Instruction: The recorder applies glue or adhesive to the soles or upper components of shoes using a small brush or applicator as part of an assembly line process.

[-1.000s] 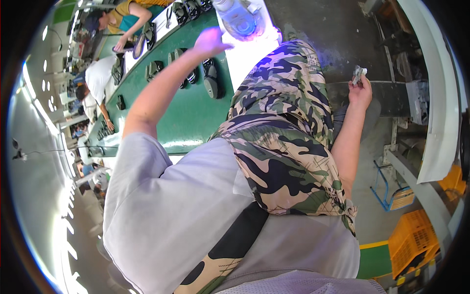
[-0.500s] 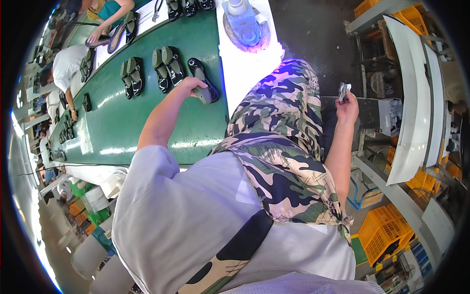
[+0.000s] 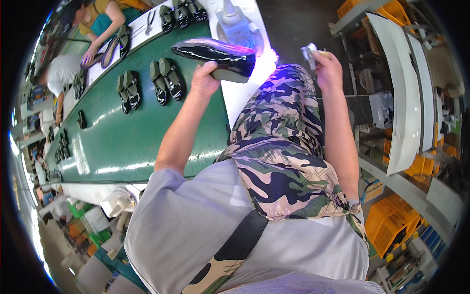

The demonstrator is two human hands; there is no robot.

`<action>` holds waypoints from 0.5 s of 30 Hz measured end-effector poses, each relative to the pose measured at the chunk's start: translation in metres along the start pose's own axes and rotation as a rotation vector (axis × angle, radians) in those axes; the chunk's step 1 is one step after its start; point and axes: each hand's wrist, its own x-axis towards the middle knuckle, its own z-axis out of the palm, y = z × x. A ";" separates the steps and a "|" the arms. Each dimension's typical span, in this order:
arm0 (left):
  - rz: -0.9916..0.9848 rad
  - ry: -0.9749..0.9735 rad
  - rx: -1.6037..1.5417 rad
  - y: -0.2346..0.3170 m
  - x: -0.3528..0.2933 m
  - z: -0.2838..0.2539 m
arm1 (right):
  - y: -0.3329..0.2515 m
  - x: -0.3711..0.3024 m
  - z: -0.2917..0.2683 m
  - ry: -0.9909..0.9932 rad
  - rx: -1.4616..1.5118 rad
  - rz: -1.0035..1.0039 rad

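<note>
A glossy black shoe (image 3: 215, 53) is raised above the table's right end, its toe pointing left. The grey-green last (image 3: 230, 75) inside it shows along the lower side. My left hand (image 3: 203, 81) is closed round the shoe from below. Off to the right, over the dark floor, my right hand (image 3: 329, 71) pinches a small crumpled whitish-grey piece (image 3: 309, 55), perhaps cloth or paper. Between the two hands a purple glow falls near a blue device (image 3: 239, 32) with a pale bottle-like top.
Pairs of black strapped shoes (image 3: 167, 81) stand on the green tabletop (image 3: 147, 142). More shoes (image 3: 182, 13) and pliers (image 3: 150, 22) lie on the white strip. Across the table a co-worker's hand (image 3: 90, 53) touches a shoe. Orange crates (image 3: 394, 220) and a white panel (image 3: 391, 98) are at the right.
My left hand has lifted the shoe off the green table, brought it closer and turned it toe-left. My right hand has risen and moved left, still pinching the crumpled piece.
</note>
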 end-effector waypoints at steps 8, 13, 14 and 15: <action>0.803 -0.570 1.730 0.027 -0.005 0.118 | -0.037 -0.023 0.058 -0.115 -0.220 -0.305; 0.646 -0.464 1.380 0.035 0.001 0.097 | -0.046 -0.027 0.086 -0.179 -0.150 -0.318; 0.831 -0.565 1.400 0.035 0.007 0.101 | -0.046 -0.026 0.089 -0.170 -0.148 -0.311; 1.017 -0.666 1.410 0.036 0.011 0.105 | -0.045 -0.026 0.091 -0.162 -0.146 -0.302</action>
